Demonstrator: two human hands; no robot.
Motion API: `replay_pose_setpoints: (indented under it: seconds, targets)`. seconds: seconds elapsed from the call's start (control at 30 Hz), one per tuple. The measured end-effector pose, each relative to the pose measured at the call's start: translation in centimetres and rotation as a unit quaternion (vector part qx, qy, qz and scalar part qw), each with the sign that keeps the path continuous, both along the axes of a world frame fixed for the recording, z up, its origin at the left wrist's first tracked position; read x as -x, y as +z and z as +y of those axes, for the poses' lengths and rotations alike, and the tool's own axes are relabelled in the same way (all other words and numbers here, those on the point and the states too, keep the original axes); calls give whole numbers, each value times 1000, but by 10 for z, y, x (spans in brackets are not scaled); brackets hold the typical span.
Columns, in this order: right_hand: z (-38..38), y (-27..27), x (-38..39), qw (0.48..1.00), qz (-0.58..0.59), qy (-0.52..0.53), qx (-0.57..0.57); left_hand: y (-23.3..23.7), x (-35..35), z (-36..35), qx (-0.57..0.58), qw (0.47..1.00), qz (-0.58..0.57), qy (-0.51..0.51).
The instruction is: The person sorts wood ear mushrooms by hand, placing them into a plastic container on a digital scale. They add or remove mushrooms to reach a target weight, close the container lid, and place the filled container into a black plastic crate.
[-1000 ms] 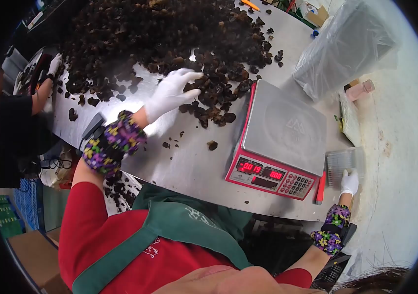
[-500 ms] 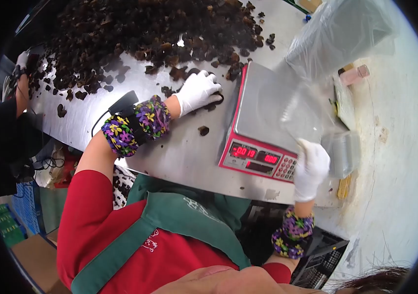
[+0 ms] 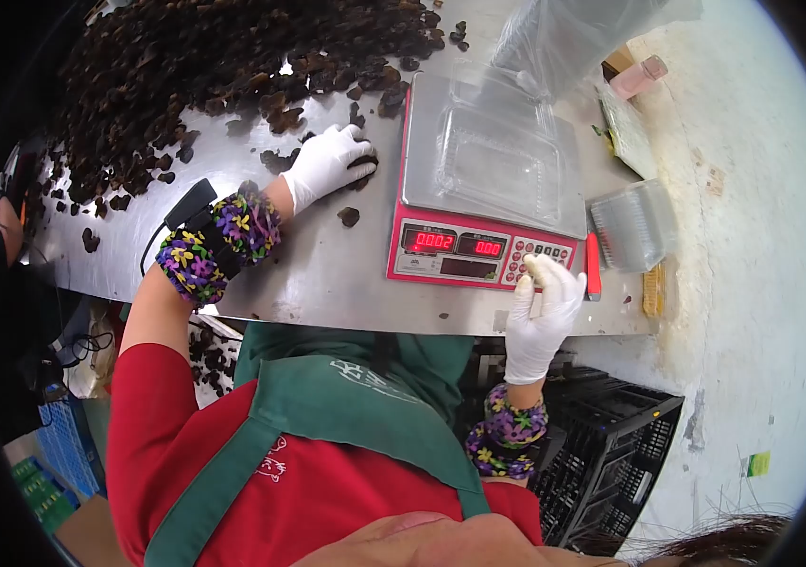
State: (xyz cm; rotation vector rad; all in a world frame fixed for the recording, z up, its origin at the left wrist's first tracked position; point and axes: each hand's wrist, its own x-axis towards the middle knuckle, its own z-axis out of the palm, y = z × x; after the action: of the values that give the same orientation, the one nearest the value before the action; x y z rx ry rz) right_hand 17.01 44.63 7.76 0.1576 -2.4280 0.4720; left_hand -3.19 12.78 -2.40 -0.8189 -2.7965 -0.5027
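My left hand [image 3: 327, 168], in a white glove, rests on the metal table with its fingers curled over a few dark, wrinkled pieces that look like dried fungus. A single dark piece [image 3: 349, 217] lies just below it. My right hand [image 3: 545, 317], gloved too, is at the keypad of the red digital scale [image 3: 450, 255], fingers bent and apart with nothing between them. On the scale's plate sits a clear plastic box [image 3: 497, 165], its lid side folded open to the back. The display reads 0.002 and 0.00.
A large heap of dark pieces [image 3: 223, 57] covers the back left of the table. Right of the scale are a red-handled tool [image 3: 594, 266], stacked clear boxes [image 3: 634, 225] and a pink bottle [image 3: 639, 76]. A plastic bag [image 3: 563, 42] stands behind; black crates [image 3: 601, 454] are below.
My right hand has released the clear box on the scale and moved to the keypad. The display went from -0.019 to 0.002. My left hand stays by the dark pieces; the view has shifted.
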Motion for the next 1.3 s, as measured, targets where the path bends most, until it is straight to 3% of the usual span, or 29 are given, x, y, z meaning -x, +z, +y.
replay_pose_setpoints:
  seconds: [0.03, 0.1, 0.2, 0.23, 0.3, 0.43, 0.6, 0.7, 0.73, 0.77, 0.9, 0.97, 1.0, 1.1, 1.13, 1.2, 1.23, 1.3]
  targets:
    - [-1, -4, -4, 1000, 2, -1, 0, -1, -3, 1, -4, 999, -34, -6]
    - [-3, -11, -12, 1000, -10, -4, 21, 0, -4, -5, 12, 1000, 10, -5]
    - [-2, -8, -17, 1000, -1, -11, 19, 16, 2, -15, -95, 989, 116, 19]
    - [-1, -8, -18, 1000, 3, -10, 18, 29, 3, -14, -144, 973, 180, 27]
    - [2, -8, -16, 1000, 11, -9, 21, 69, 0, -3, -200, 960, 194, 26]
    - [-5, -5, -4, 999, 29, 13, 29, 140, -11, 58, -276, 924, 260, -57]
    - [-12, -7, 1, 998, 27, 37, 40, 148, -9, 138, -203, 941, 218, -163]
    - [-15, -10, -5, 998, 9, 42, 49, 130, -3, 160, -80, 967, 161, -183]
    - [-18, -10, -7, 998, -6, 40, 54, 134, -5, 162, -8, 980, 72, -183]
    - [-19, -11, -10, 998, -6, 44, 54, 132, -7, 162, -8, 981, 72, -179]
    - [-35, -17, -12, 994, -22, 82, 73, 136, -22, 133, -88, 975, 30, -203]
    - [-45, -19, -12, 986, -26, 140, 84, 147, -30, 102, -281, 928, 7, -246]
    - [-53, -20, -12, 981, -21, 167, 98, 155, -40, 78, -302, 928, -30, -218]
    - [-75, -30, -12, 956, -62, 260, 123, 126, -46, -4, -294, 953, 18, -72]
    - [-81, -37, -12, 948, -76, 279, 129, 108, -53, -25, -361, 932, -18, -7]
    - [-88, -44, -9, 943, -81, 298, 124, 71, -71, -71, -223, 970, 13, 95]
    - [-89, -44, -6, 943, -81, 302, 118, 64, -84, -87, -197, 970, -75, 123]
    - [-91, -41, 0, 949, -59, 284, 126, 34, -92, -107, -107, 981, -95, 129]
